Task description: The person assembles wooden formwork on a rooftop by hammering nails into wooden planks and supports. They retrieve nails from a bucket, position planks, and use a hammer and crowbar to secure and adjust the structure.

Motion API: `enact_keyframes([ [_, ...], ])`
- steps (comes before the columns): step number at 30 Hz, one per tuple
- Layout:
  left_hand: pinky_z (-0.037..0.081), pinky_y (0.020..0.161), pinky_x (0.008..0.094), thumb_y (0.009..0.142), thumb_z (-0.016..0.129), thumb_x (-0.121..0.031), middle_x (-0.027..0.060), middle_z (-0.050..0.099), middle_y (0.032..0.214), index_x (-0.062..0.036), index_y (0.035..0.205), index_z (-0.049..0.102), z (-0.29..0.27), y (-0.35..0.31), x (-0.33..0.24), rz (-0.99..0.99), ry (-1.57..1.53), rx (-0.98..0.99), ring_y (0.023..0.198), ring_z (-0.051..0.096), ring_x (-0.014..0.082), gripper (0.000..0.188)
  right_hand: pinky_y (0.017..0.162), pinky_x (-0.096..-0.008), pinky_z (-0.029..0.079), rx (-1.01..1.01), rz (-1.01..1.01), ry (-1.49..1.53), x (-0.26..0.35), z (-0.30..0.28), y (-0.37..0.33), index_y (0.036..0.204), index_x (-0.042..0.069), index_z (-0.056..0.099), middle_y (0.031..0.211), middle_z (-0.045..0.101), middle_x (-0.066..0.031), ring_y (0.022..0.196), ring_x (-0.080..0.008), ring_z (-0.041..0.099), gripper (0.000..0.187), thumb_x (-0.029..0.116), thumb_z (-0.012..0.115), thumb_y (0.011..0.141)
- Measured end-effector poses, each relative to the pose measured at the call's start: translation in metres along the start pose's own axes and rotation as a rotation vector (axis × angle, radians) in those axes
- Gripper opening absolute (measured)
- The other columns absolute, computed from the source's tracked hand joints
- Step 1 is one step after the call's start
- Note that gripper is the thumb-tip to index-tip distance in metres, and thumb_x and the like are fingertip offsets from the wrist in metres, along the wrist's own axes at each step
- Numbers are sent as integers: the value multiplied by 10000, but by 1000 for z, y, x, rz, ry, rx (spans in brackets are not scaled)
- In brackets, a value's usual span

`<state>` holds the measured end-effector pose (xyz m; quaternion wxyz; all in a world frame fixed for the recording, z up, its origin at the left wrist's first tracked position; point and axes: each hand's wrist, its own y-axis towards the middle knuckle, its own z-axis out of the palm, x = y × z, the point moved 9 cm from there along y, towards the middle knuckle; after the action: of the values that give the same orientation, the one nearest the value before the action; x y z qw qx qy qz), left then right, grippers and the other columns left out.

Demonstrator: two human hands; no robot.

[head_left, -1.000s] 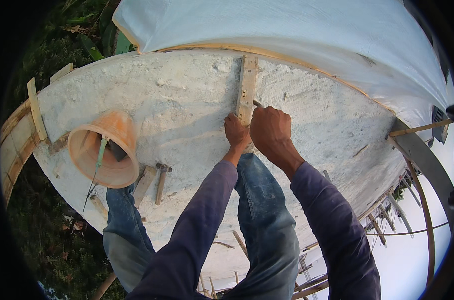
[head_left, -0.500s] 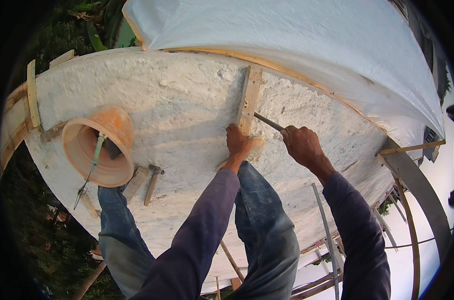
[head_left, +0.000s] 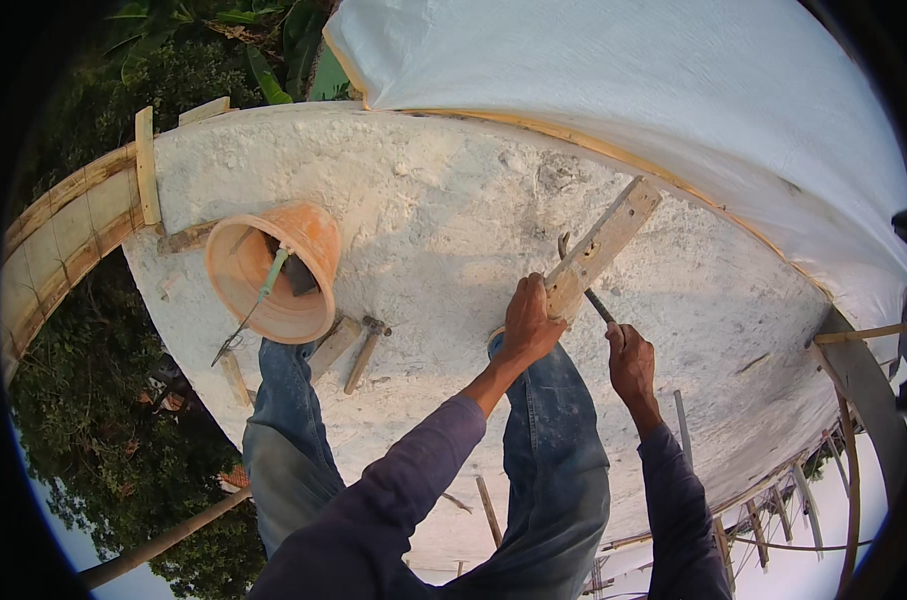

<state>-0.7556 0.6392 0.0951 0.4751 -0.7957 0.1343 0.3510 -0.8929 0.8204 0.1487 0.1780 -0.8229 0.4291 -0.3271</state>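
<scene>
My left hand (head_left: 532,322) is closed around the near end of a short wooden board (head_left: 606,240) with holes in it, which slants up to the right above the rough whitish slab (head_left: 424,240). In my right hand (head_left: 632,370) is a dark pry bar (head_left: 600,305). The bar runs up behind the board, and its curved end shows on the board's far left side. Whether bar and board touch, I cannot tell. My knee is just below the left hand.
Left of centre an orange bucket (head_left: 322,235) lies tipped, with a green-handled tool (head_left: 277,268) in it. Beside it are a hammer (head_left: 367,355) and a wood offcut (head_left: 335,345). Pale sheeting (head_left: 624,80) borders the far side. Trees (head_left: 94,400) show beyond the slab's left edge.
The board has swung from nearly upright to a slant and moved right with my left hand. My right hand has come lower, and the bar's hooked end now shows beyond the board.
</scene>
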Motion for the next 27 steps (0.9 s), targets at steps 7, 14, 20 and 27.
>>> enact_keyframes([
  [7,508,947,540,724,808,-138,263,598,1133,20,1157,505,-49,-121,121,-289,47,-31,1123,610,463,552,608,-520,462,-133,96,58,33,-10,-8,903,-32,651,745,642,-252,655,-451,626,417,318,555,1107],
  [14,531,869,513,695,834,-123,233,633,1037,-1,1133,520,-98,-209,205,-396,18,-65,1006,650,450,552,658,-507,526,-140,52,-375,82,-29,86,1146,42,685,841,718,-205,747,-415,702,349,354,532,1115],
  [20,538,893,526,693,835,-117,241,622,1109,-3,1199,530,-154,-264,266,-389,130,-4,1051,648,447,601,599,-517,531,357,-282,-633,147,-7,42,963,38,677,716,697,-210,663,-416,706,266,286,646,1051],
  [27,555,794,507,708,833,-132,261,640,1015,10,1111,524,-198,-315,316,-589,-40,102,916,675,471,528,651,-540,522,241,-117,-522,171,9,-15,1054,30,694,752,704,-220,722,-449,706,290,310,620,1073],
])
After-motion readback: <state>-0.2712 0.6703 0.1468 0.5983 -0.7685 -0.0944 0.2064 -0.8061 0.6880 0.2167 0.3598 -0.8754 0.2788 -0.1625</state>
